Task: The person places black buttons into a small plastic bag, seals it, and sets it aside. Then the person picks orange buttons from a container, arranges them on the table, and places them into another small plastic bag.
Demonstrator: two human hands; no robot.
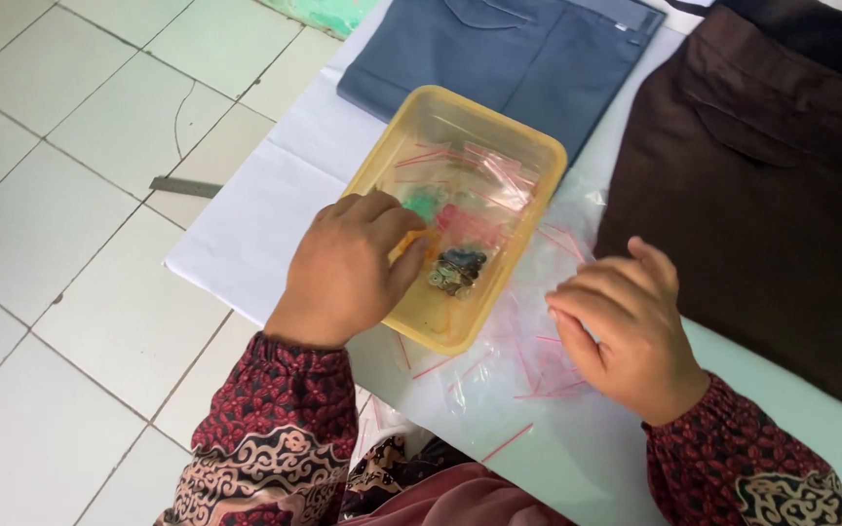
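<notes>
My left hand (348, 268) has its grip pinched on the near edge of the yellow plastic tub (528, 156) of bagged buttons on the counter (255, 214). Right hand (626, 326) rests loosely curled on clear zip bags (538, 360), gripping nothing I can see.

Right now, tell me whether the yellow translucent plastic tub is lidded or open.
Open. The yellow translucent plastic tub has no lid on it; the left hand reaches inside among clear red-striped zip bags.
</notes>
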